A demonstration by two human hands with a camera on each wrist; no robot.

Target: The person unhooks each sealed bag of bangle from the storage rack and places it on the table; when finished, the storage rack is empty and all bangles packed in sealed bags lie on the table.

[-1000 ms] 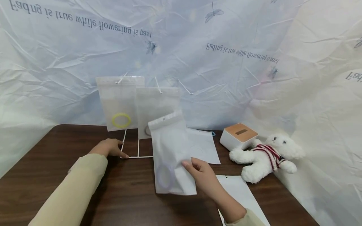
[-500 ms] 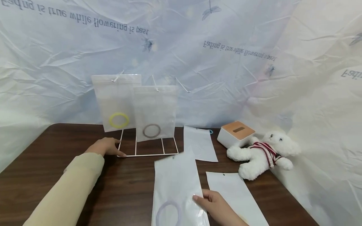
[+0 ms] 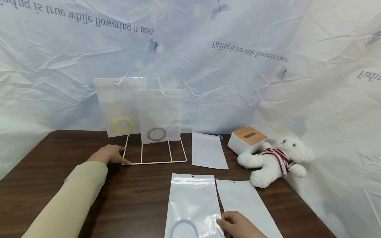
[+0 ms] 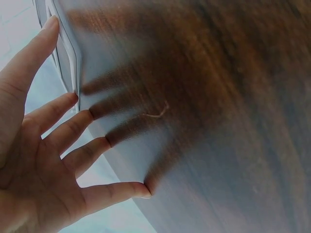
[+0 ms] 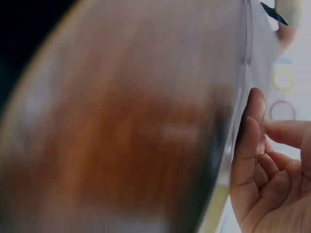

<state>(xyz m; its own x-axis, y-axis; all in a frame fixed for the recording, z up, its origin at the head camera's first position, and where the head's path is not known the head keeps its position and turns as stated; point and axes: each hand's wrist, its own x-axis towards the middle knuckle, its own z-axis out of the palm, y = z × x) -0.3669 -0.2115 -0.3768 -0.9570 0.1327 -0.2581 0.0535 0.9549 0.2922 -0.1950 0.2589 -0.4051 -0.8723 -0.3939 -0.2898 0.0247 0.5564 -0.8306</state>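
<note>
My left hand point(image 3: 107, 154) is at the left corner of a white wire rack point(image 3: 160, 162). In the left wrist view its thumb point(image 4: 51, 23) touches the rack's base wire, and its other fingers spread straight with tips on the tabletop. Two zip-lock bags hang from the rack's hooks, one with a yellow ring point(image 3: 122, 125), one with a brownish ring point(image 3: 156, 134). My right hand point(image 3: 239, 226) pinches the right edge of a white zip-lock bag point(image 3: 193, 198) near the table's front. Through its clear front shows a lilac ring point(image 3: 184, 228), cut off by the frame edge.
Right of that bag lies another white bag point(image 3: 247, 200), and one more white bag point(image 3: 208, 150) is behind, with a bit of blue ring point(image 3: 221, 137) beside it. A white box with a wooden lid point(image 3: 249, 135) and a teddy bear point(image 3: 276, 162) stand at the right.
My right hand has brought the bag with the lilac ring down and toward me, away from the rack, and its face now lies flatter. My left hand has stayed at the rack's corner.
</note>
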